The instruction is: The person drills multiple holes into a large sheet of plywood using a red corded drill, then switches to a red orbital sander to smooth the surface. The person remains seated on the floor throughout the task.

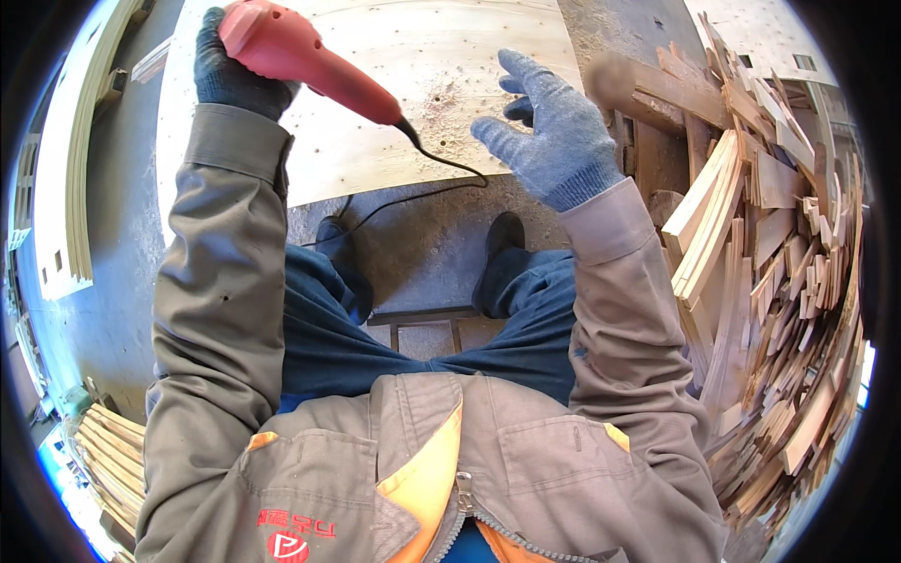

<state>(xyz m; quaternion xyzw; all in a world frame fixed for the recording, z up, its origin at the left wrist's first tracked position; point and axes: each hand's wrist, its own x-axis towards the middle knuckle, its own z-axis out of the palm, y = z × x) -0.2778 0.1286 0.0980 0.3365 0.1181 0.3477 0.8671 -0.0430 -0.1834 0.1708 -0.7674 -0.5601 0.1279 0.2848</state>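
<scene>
My left hand (225,75), in a dark glove, is closed round the wide end of a red corded power tool (314,68). The tool's working end is out of sight, so its exact kind does not show. From its narrow end a black cord (446,163) loops down toward my feet. My right hand (556,136), gloved in grey-blue, hangs over the right side of a pale plywood sheet (375,155). Its fingers are spread and nothing is in them. Small holes or dots and scattered sawdust mark the sheet.
A large heap of wood offcuts (798,272) rises close by on the right. Stacked panels (70,169) stand at the left, and a bundle of wooden strips (113,460) lies at the lower left. My shoes (502,239) are on the floor just before the sheet.
</scene>
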